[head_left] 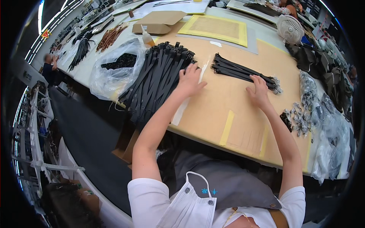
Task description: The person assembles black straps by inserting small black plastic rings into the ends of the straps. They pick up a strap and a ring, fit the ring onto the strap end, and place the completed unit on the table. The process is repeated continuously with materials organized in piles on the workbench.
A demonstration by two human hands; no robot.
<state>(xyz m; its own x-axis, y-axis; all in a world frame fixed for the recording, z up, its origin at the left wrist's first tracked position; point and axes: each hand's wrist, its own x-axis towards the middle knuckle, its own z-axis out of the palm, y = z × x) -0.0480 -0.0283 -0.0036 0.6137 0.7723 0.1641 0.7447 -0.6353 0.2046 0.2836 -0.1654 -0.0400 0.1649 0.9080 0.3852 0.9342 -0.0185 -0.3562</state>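
Black strap pile [157,76] beside left hand [189,81], smaller bundle [236,69] at right hand [259,93], both hands loosely spread

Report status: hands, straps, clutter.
Left hand open at strap pile. Right hand open at small bundle. Clutter: plastic bag left of pile.

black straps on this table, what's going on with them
A person has both bare hands over the worktable. The left hand is at the right edge of a large heap of black straps, thumb spread; whether it grips any is unclear. The right hand has its fingertips at the near side of a smaller, neater row of black straps, whose right ends look wrapped in clear plastic. An open clear plastic bag sits left of the heap.
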